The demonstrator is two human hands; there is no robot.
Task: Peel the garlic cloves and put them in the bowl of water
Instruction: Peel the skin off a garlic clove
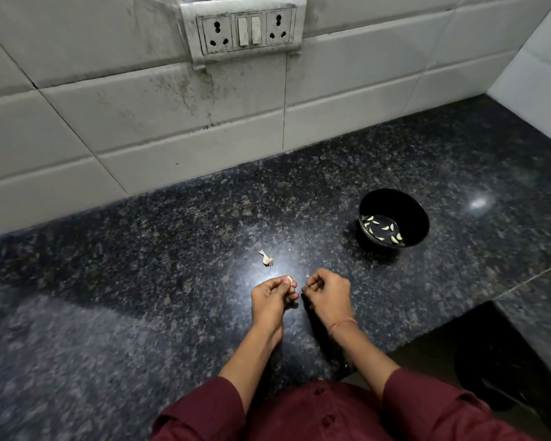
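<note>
Speckled dark bench (140, 281) under a white tiled wall (172, 138); both hands work at lower centre, with the bowl off to the right.

The black bowl (392, 202), holding water and peeled cloves (384, 227), sits up and right of the hands, nearer the right hand (330, 289). That hand's fingers are curled with a pale scrap at their tips, and I cannot tell whether its grip holds anything. The left hand (271, 294) pinches the garlic clove (288, 279) at its fingertips, just beside the right. A leftover garlic piece (267, 259) lies just up-left.
</note>
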